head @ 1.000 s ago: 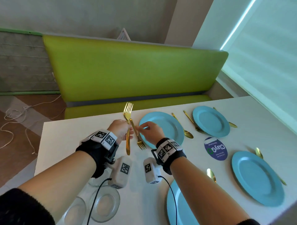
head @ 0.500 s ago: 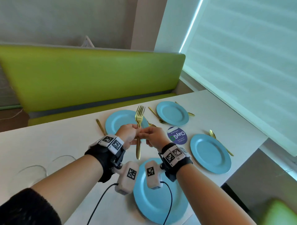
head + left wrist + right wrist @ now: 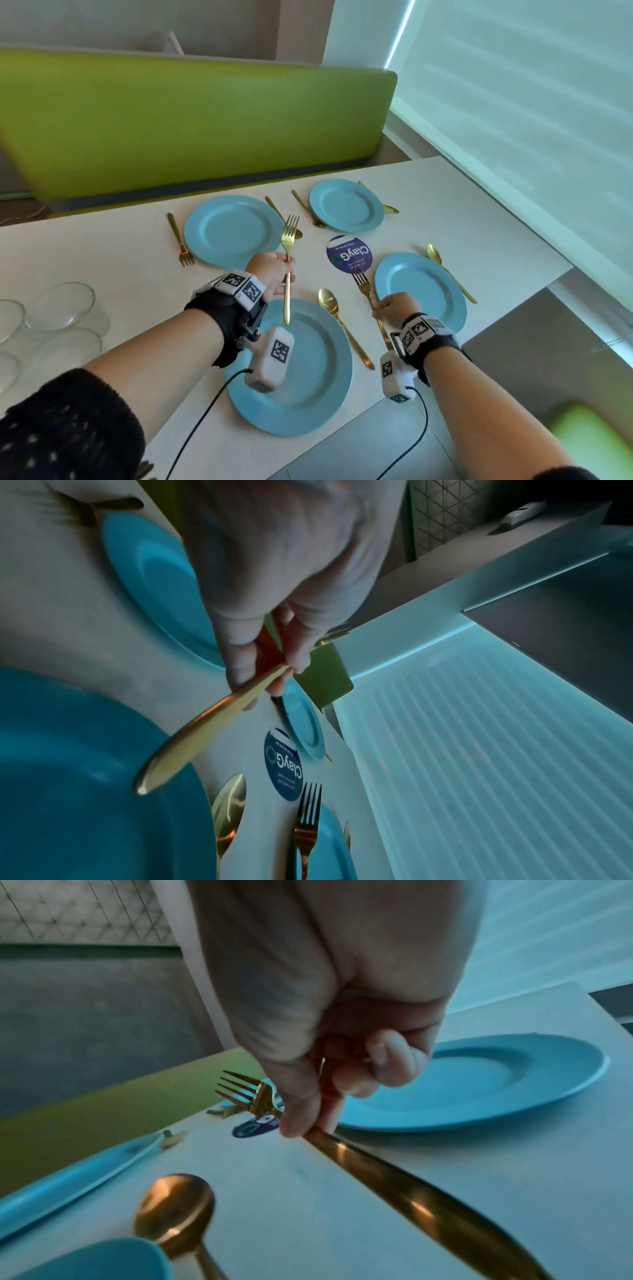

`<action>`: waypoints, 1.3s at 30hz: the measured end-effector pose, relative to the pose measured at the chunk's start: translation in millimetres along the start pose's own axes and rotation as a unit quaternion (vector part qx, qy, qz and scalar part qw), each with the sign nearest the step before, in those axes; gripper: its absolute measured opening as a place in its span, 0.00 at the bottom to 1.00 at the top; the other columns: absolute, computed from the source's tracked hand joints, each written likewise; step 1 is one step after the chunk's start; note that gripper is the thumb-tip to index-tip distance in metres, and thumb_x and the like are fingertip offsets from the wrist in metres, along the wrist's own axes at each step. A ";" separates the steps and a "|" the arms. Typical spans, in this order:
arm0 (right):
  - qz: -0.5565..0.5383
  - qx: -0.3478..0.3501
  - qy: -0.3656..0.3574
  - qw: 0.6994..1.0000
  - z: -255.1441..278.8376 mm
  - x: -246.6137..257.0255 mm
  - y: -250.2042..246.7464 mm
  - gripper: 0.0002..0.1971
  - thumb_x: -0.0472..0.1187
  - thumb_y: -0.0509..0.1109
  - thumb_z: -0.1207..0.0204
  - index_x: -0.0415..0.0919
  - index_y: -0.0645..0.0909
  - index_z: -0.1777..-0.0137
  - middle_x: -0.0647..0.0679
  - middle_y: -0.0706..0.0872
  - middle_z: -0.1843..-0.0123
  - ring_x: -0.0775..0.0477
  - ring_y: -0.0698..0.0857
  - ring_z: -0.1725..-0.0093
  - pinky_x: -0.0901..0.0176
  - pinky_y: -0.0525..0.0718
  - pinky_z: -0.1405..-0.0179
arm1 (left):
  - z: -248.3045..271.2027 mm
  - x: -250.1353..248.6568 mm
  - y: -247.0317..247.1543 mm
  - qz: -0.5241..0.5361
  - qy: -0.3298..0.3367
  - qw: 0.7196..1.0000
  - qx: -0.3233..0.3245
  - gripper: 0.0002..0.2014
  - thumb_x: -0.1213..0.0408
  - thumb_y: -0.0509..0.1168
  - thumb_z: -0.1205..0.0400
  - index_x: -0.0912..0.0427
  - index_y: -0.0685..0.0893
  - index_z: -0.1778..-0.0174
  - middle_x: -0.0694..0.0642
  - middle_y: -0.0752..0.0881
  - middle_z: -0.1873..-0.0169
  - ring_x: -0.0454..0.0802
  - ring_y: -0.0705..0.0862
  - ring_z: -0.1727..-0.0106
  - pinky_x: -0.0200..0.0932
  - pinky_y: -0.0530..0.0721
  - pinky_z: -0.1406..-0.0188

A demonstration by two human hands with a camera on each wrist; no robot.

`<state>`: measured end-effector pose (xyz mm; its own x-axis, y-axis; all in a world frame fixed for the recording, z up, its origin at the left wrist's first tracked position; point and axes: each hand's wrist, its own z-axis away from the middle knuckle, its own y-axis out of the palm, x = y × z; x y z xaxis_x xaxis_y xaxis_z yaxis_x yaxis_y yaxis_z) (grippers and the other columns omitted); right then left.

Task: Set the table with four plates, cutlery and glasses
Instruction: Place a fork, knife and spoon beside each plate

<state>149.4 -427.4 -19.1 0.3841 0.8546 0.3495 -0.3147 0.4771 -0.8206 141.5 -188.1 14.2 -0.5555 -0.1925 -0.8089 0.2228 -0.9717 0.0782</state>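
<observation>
Four blue plates lie on the white table (image 3: 102, 260). My left hand (image 3: 274, 270) pinches a gold fork (image 3: 288, 260) by its handle (image 3: 212, 723) and holds it upright, tines up, above the near plate (image 3: 291, 377). My right hand (image 3: 390, 306) pinches a second gold fork (image 3: 363, 284) by its handle (image 3: 411, 1199). This fork lies low along the left side of the right plate (image 3: 421, 294), tines (image 3: 240, 1088) pointing away from me. Whether it touches the table I cannot tell. A gold spoon (image 3: 334, 308) lies between the near plate and this fork.
The far-left plate (image 3: 233, 231) has a fork (image 3: 181, 243) on its left. The far-right plate (image 3: 346, 205) has cutlery on both sides. A round purple sticker (image 3: 349, 255) marks the table's middle. Empty glasses (image 3: 61, 305) stand at the left. A green bench (image 3: 171, 130) runs behind the table.
My hands were together on two forks and have parted. The right hand carried one fork right and down beside the right plate. The left hand keeps the other fork upright.
</observation>
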 end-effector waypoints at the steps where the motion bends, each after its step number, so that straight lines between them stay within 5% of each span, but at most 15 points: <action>1: 0.007 0.002 0.010 1.000 -3.2 -7.5 -0.1 0.06 0.40 0.74 0.27 0.47 0.85 0.65 0.46 0.87 0.50 0.44 0.85 0.42 0.59 0.81 0.40 | -1.7 2.8 4.2 0.005 -0.002 1.000 -0.005 0.09 0.70 0.61 0.16 0.58 0.76 0.63 0.54 0.77 0.68 0.47 0.78 0.69 0.45 0.81 0.64; 4: 0.032 -0.007 0.011 0.999 -11.6 -20.3 5.3 0.10 0.42 0.74 0.26 0.40 0.88 0.48 0.45 0.88 0.43 0.44 0.85 0.40 0.59 0.82 0.39 | -5.4 11.1 15.3 0.016 -0.008 1.000 -0.014 0.10 0.71 0.62 0.17 0.58 0.76 0.64 0.55 0.77 0.68 0.48 0.78 0.68 0.45 0.81 0.63; 8: 0.039 0.013 0.014 0.999 -20.7 -27.4 10.7 0.15 0.42 0.70 0.24 0.40 0.86 0.40 0.43 0.86 0.38 0.46 0.84 0.42 0.58 0.81 0.36 | -9.7 22.9 25.0 0.009 -0.009 1.000 -0.020 0.09 0.72 0.62 0.17 0.59 0.77 0.63 0.55 0.79 0.67 0.49 0.79 0.67 0.44 0.83 0.64; 11: 0.039 0.036 0.018 0.998 -25.9 -29.1 10.7 0.13 0.39 0.69 0.25 0.41 0.86 0.41 0.43 0.87 0.39 0.45 0.84 0.44 0.60 0.80 0.42 | -11.8 27.4 29.1 0.007 -0.007 1.000 -0.027 0.08 0.72 0.63 0.17 0.59 0.77 0.63 0.56 0.79 0.66 0.49 0.80 0.66 0.43 0.84 0.64; 15: 0.063 -0.011 0.009 0.998 -28.4 -30.4 17.8 0.14 0.41 0.66 0.22 0.40 0.85 0.40 0.43 0.87 0.40 0.41 0.84 0.38 0.53 0.84 0.38 | -14.1 27.6 34.7 0.009 -0.003 1.000 -0.028 0.08 0.72 0.63 0.18 0.59 0.78 0.63 0.56 0.80 0.66 0.49 0.80 0.65 0.45 0.84 0.61; 23: 0.064 -0.043 0.044 0.996 -36.0 -32.5 15.7 0.13 0.44 0.75 0.31 0.39 0.85 0.49 0.44 0.86 0.56 0.42 0.85 0.55 0.58 0.82 0.58 | -14.6 26.1 42.5 -0.002 0.002 1.000 -0.028 0.07 0.71 0.64 0.18 0.58 0.79 0.62 0.56 0.81 0.64 0.50 0.82 0.64 0.43 0.84 0.64; 29: 0.062 -0.048 0.050 0.996 -40.7 -37.9 9.2 0.16 0.46 0.77 0.32 0.40 0.83 0.47 0.43 0.88 0.51 0.40 0.87 0.51 0.55 0.84 0.54 | -14.8 29.5 46.0 -0.013 0.001 0.999 -0.029 0.04 0.71 0.64 0.18 0.60 0.80 0.59 0.56 0.82 0.64 0.50 0.82 0.62 0.46 0.85 0.56; 39: 0.031 -0.052 0.027 0.998 -40.9 -37.0 7.5 0.17 0.49 0.76 0.31 0.39 0.83 0.46 0.43 0.87 0.52 0.40 0.86 0.51 0.54 0.86 0.52 | -9.9 38.3 49.0 -0.018 -0.011 0.999 -0.040 0.05 0.71 0.64 0.18 0.60 0.80 0.59 0.57 0.82 0.68 0.49 0.82 0.66 0.43 0.85 0.63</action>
<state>168.3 -463.9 -56.7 0.4143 0.8679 0.2739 -0.2487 0.3974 -0.8833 139.2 -241.8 -18.8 -0.5822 -0.1619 -0.7968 0.2648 -0.9643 0.0024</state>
